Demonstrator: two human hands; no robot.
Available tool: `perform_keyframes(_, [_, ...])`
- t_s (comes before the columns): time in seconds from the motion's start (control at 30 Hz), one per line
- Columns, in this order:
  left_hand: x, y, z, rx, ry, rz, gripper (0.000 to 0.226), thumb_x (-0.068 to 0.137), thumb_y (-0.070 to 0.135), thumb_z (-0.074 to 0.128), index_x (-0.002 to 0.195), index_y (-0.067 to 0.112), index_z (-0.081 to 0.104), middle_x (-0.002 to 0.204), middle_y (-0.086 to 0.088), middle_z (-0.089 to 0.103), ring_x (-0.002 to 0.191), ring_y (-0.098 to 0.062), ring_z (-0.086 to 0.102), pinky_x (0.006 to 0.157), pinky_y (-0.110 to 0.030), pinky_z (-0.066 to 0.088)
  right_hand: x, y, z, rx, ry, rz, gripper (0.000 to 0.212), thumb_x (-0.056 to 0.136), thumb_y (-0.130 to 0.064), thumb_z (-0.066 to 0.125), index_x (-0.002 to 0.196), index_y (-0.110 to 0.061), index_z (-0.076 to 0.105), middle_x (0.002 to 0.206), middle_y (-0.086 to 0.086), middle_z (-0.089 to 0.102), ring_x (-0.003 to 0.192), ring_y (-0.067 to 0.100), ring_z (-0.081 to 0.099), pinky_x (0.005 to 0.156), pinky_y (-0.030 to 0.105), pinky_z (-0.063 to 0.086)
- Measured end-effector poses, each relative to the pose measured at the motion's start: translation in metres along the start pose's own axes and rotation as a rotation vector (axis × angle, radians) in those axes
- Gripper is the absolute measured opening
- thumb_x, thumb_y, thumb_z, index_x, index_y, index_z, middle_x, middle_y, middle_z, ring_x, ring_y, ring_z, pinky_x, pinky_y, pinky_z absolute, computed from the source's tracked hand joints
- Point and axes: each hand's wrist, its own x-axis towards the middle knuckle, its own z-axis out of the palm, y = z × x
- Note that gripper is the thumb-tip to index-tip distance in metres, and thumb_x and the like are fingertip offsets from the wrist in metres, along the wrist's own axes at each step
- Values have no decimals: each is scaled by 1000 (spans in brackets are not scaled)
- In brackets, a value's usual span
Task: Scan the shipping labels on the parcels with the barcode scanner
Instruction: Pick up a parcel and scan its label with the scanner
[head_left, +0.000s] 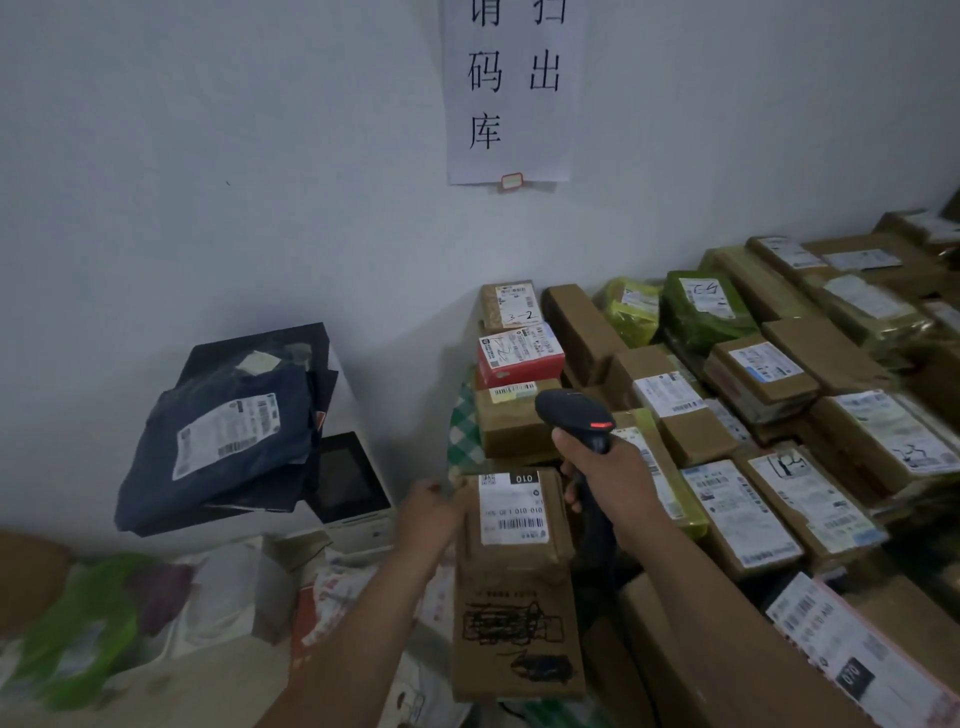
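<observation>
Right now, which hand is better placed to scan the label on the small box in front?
The right hand: it grips the scanner, just above and beside the box. The left hand holds that box at its edge.

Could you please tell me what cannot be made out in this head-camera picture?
All in the head view:
- Shipping label on the brown parcel: the small print is too small to read.
- Barcode scanner in the right hand: its scan window faces away.
- Wall notice: cut off by the top edge.
- Bags at lower left: blurred.
</observation>
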Motion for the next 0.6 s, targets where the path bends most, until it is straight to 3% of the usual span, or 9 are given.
perform_keyframes(0.1, [33,30,-1,111,-60,182,24,87,35,73,92,30,50,79,19,62,82,-9,63,64,-24,55,20,-14,8,4,32,23,35,87,-37,72,81,-5,62,56,3,64,41,14,56,39,21,45])
perform_keyframes(0.23, [81,59,6,281,-237,378,41,86,30,75,123,31,56,110,18,61,101,-6,62,83,-29,56,39,-32,19,-15,15,36,29,90,-31,71,80,-6,60,52,0,61,39,13,54,39,22,44])
perform_keyframes(0.33, [114,68,12,348,-377,506,48,82,24,78,125,33,57,126,11,63,117,-10,60,94,-26,51,48,-36,23,-54,22,44,29,91,-29,69,77,-6,59,47,-3,59,37,12,53,39,22,44])
perform_keyframes(0.47, [155,65,18,379,-512,493,86,71,24,86,143,29,39,140,7,51,131,-14,48,104,-37,48,53,-30,22,-119,84,123,32,92,-34,67,74,-8,61,49,-2,61,40,12,57,42,21,47])
perform_keyframes(0.53, [168,60,20,375,-559,444,98,67,25,89,147,26,31,141,7,48,132,-16,46,101,-33,49,50,-25,17,-171,97,119,36,91,-37,68,68,-10,61,50,1,62,43,15,58,46,24,49])
perform_keyframes(0.6, [176,54,23,382,-567,453,94,65,24,90,141,27,35,130,13,49,126,-14,49,84,-18,48,46,-24,13,-240,101,109,39,89,-40,68,62,-12,61,52,6,64,46,19,60,51,27,50])
